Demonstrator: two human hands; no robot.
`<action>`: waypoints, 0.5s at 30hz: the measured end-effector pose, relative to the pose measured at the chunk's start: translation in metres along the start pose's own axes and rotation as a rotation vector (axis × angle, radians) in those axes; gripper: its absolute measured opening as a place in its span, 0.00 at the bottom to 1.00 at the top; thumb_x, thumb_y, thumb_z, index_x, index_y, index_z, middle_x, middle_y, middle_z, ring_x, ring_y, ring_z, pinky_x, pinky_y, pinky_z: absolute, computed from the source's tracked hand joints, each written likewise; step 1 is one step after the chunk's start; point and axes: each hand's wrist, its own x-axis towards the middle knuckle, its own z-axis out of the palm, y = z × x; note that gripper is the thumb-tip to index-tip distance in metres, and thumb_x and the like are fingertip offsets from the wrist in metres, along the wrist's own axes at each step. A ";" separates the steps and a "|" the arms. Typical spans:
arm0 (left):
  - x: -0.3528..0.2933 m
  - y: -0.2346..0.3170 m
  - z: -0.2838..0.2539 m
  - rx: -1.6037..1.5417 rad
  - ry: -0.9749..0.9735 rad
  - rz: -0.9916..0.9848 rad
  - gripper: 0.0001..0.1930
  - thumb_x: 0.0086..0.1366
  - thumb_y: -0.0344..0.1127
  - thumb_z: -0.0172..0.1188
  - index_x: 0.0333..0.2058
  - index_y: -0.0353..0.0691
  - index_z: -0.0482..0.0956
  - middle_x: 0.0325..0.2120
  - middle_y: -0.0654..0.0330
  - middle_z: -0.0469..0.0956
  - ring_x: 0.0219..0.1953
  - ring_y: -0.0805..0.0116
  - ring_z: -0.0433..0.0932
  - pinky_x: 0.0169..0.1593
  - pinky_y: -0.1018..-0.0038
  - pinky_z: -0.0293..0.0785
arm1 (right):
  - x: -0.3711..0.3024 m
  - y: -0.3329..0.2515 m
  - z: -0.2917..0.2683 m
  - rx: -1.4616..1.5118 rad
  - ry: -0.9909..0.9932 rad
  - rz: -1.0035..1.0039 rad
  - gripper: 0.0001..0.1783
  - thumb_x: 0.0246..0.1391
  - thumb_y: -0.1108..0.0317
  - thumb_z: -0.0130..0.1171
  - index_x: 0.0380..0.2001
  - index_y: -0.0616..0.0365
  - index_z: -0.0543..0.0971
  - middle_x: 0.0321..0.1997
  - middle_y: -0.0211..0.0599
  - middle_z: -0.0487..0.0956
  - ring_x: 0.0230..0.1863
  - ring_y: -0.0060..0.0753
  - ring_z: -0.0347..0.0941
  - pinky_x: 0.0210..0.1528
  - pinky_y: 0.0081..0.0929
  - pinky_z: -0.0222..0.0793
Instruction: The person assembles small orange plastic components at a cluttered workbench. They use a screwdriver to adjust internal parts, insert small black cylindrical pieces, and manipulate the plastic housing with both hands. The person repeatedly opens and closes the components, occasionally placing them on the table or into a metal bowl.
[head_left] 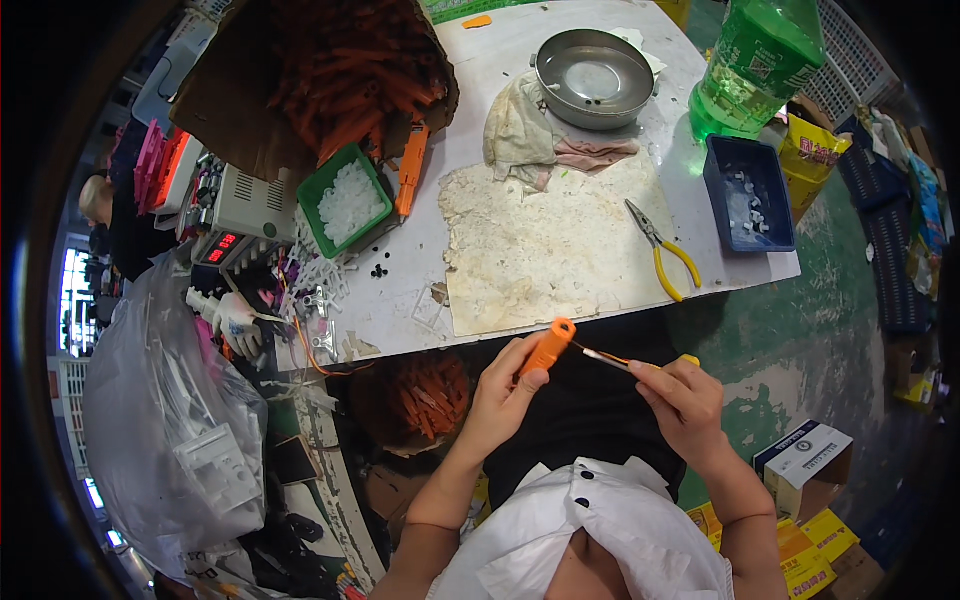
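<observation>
My left hand is closed around an orange tubular plastic housing, whose open round end tilts up and away from me. My right hand pinches a slim light-coloured rod with a dark tip. A thin orange wire runs beside the rod toward the housing; whether they touch I cannot make out. A bit of yellow shows at the right fingers. Both hands are over my lap, just in front of the table's near edge. Beyond them, long-nose pliers with yellow handles lie on a worn whitish board.
A cardboard box of orange housings stands far left, by a green tray of clear pieces and a power supply. A metal bowl, rag, green bottle and blue bin stand right and behind.
</observation>
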 end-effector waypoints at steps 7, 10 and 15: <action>0.003 0.000 0.008 -0.421 -0.015 -0.251 0.26 0.68 0.38 0.56 0.60 0.33 0.62 0.44 0.55 0.75 0.38 0.73 0.76 0.42 0.78 0.73 | 0.007 -0.008 -0.006 0.220 -0.236 0.217 0.16 0.52 0.77 0.60 0.46 0.59 0.80 0.20 0.37 0.74 0.20 0.29 0.70 0.23 0.24 0.64; 0.003 0.001 0.011 -0.454 -0.038 -0.236 0.26 0.67 0.36 0.57 0.60 0.32 0.61 0.45 0.53 0.76 0.39 0.72 0.77 0.42 0.78 0.74 | 0.009 -0.008 -0.005 0.256 -0.259 0.252 0.15 0.53 0.76 0.59 0.46 0.59 0.80 0.23 0.39 0.76 0.21 0.31 0.71 0.24 0.24 0.65; 0.003 0.001 0.010 -0.435 -0.064 -0.228 0.27 0.66 0.34 0.58 0.61 0.32 0.62 0.46 0.53 0.76 0.40 0.72 0.78 0.43 0.78 0.74 | 0.012 -0.008 -0.006 0.280 -0.287 0.291 0.14 0.55 0.75 0.58 0.45 0.60 0.80 0.26 0.42 0.79 0.22 0.32 0.72 0.26 0.25 0.67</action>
